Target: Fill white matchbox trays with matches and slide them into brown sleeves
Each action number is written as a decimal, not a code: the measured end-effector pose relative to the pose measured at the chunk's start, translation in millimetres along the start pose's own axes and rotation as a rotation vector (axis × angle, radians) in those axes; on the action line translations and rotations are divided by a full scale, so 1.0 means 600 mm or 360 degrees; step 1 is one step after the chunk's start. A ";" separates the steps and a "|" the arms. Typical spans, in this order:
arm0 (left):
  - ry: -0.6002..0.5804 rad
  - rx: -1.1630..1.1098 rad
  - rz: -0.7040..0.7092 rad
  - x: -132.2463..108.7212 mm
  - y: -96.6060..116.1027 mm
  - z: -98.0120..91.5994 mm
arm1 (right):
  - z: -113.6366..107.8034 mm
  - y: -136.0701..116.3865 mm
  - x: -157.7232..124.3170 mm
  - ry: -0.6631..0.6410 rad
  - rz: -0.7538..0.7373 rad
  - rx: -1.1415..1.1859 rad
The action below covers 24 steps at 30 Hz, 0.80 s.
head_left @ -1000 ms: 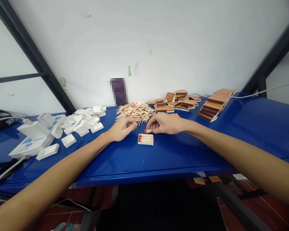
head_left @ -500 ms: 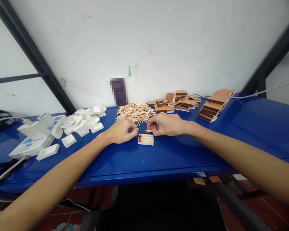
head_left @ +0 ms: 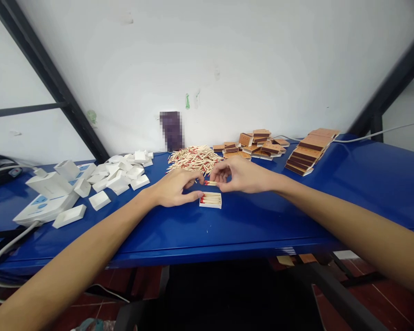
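My right hand pinches a few matches with red heads pointing left, just above a small white matchbox tray. The tray lies on the blue table and holds a layer of matches, their heads also to the left. My left hand is at the tray's left side, thumb and forefinger apart, the thumb by the tray's upper left corner. Nothing shows between its fingers. Behind both hands spreads a heap of loose matches.
White empty trays are piled at the left, near a white box and cables. Brown matchbox sleeves lie in a heap behind my right hand, with a slanting row of matchboxes farther right. A wall closes off the back.
My left thumb and forefinger have spread apart and moved closer to the tray. My right hand has raised the matches slightly, and more of them show between its fingers.
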<state>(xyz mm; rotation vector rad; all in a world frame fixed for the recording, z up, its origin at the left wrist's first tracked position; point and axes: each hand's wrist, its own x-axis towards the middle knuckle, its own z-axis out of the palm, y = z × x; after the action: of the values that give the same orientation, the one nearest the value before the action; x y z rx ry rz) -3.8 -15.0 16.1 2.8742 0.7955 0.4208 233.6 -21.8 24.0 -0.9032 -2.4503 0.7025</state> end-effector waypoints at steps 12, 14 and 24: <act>-0.0148 0.0225 0.0041 0.006 0.027 0.012 | 0.024 -0.018 -0.013 -0.0150 -0.0155 -0.0192; -0.0142 0.0220 0.0040 0.006 0.025 0.013 | 0.025 -0.016 -0.012 -0.0142 -0.0178 -0.0213; -0.0158 0.0214 0.0016 0.004 0.022 0.009 | 0.023 -0.019 -0.013 -0.0144 -0.0254 -0.0214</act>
<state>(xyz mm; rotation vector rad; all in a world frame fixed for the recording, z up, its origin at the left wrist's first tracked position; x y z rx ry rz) 6.2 -25.4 13.8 2.9962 0.8223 0.2312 226.1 -39.0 18.1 -0.7272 -2.6411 0.5389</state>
